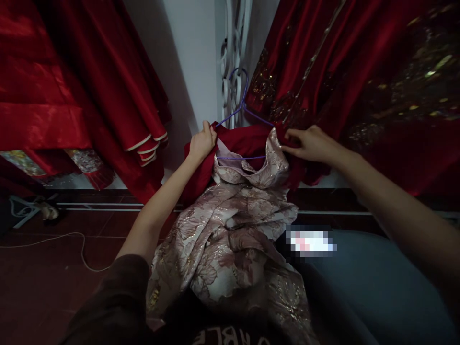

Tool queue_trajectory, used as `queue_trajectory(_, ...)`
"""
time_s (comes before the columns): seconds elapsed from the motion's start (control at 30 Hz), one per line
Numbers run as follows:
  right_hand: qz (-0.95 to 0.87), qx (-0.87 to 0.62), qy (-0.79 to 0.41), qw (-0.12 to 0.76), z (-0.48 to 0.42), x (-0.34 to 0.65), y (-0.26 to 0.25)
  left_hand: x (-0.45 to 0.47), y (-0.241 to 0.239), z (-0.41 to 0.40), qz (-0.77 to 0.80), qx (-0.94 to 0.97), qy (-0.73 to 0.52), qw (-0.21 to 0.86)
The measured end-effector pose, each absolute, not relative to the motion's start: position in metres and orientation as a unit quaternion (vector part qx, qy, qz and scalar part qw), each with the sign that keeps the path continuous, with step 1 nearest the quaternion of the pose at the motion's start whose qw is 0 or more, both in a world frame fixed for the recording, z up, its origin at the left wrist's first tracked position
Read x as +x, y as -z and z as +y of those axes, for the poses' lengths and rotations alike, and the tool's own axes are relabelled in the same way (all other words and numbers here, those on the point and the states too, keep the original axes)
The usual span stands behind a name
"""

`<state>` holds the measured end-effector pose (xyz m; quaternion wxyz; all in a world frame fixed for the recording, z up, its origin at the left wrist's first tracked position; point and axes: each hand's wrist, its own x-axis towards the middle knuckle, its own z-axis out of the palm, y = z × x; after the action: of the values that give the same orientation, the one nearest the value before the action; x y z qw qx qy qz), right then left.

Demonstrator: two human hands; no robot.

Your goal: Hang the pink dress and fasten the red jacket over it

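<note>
A pale pink floral brocade dress (247, 211) with metallic threads hangs down in front of me on a purple wire hanger (246, 108). The hanger's lower bar shows through the neckline. My left hand (203, 143) is closed at the dress's left shoulder, beside the hanger's sloping arm. On the other side, my right hand (305, 143) pinches at the right shoulder edge, thumb and fingertips together. A dark red cloth (239, 139) lies behind the neckline, around the hanger. The hook sits near a white scrolled metal frame (230, 57); its exact hold there is unclear.
Red satin garments (108, 72) hang at the left, and red ones with gold sequins (395, 86) at the right. A grey-blue padded seat (388, 278) stands at lower right with a blurred bright patch. A white cable (84, 249) crosses the tiled floor (43, 287).
</note>
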<state>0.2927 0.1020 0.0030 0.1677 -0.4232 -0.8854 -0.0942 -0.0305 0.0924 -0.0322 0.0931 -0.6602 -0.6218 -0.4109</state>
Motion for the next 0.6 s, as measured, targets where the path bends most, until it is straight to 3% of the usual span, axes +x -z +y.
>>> queue_trajectory(0.17, -0.862, -0.453, 0.045, 0.222, 0.101, 0.276, -0.011, -0.028, 0.031, 0.089, -0.628, -0.658, 0.404, 0.097)
queue_trajectory(0.37, -0.781, -0.45, -0.078, 0.427, 0.074, 0.24, -0.012, -0.02, 0.03, 0.086, -0.634, -0.662, 0.39, 0.086)
queue_trajectory(0.6, -0.844, -0.319, -0.247, 0.354, 0.083, 0.156, 0.033, -0.026, 0.032, 0.089, -0.631, -0.657, 0.406, 0.073)
